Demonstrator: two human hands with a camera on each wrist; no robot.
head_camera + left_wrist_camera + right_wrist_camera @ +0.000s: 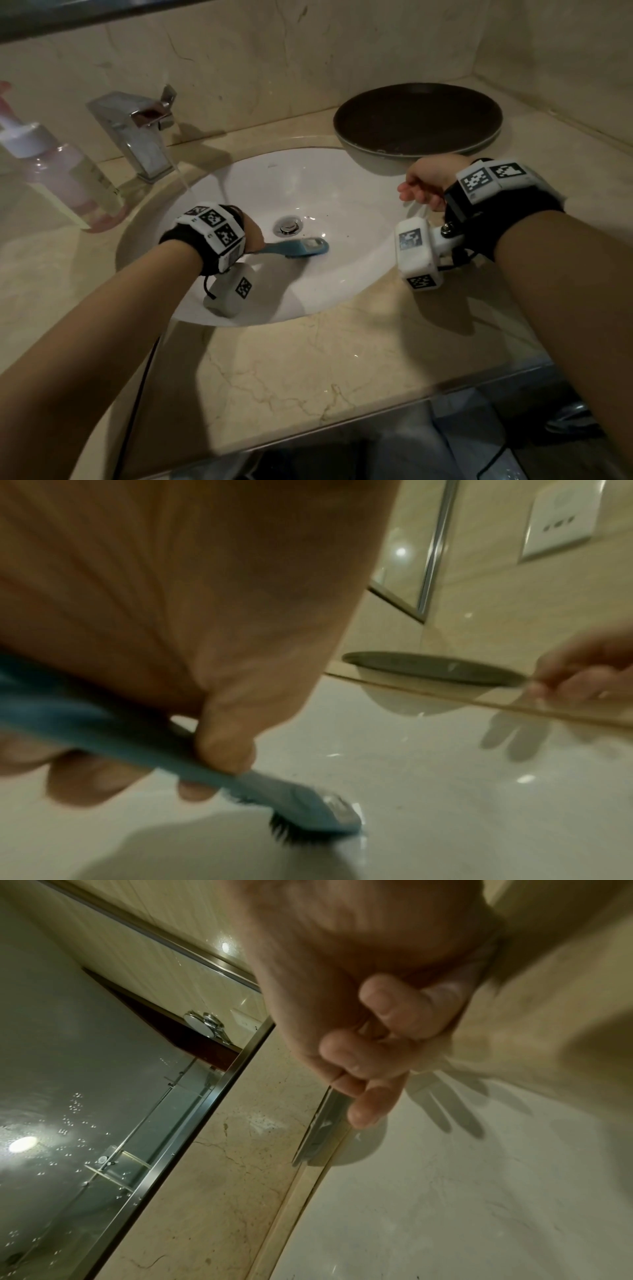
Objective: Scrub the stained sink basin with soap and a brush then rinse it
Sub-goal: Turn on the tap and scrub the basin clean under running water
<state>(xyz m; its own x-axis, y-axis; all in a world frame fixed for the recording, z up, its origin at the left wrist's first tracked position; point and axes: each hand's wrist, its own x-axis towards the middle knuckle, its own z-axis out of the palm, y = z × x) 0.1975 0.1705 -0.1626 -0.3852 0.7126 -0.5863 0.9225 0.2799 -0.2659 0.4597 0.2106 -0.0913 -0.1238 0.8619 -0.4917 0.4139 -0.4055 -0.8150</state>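
My left hand [251, 233] grips the handle of a blue scrub brush [301, 247] inside the white sink basin [342, 274]. The brush head [318, 815] presses its dark bristles on the basin floor just in front of the chrome drain [288, 226]. Small dark specks lie right of the drain. Water runs from the chrome faucet [140, 137] into the basin's left side. My right hand [424, 188] hovers over the basin's right rim, its fingers [369, 1064] loosely curled and holding nothing.
A dark round plate [418, 118] sits on the marble counter [308, 370] behind the right rim. A clear pump soap bottle [58, 168] stands at the far left. Marble wall closes the back and right; a mirror edge runs along the top.
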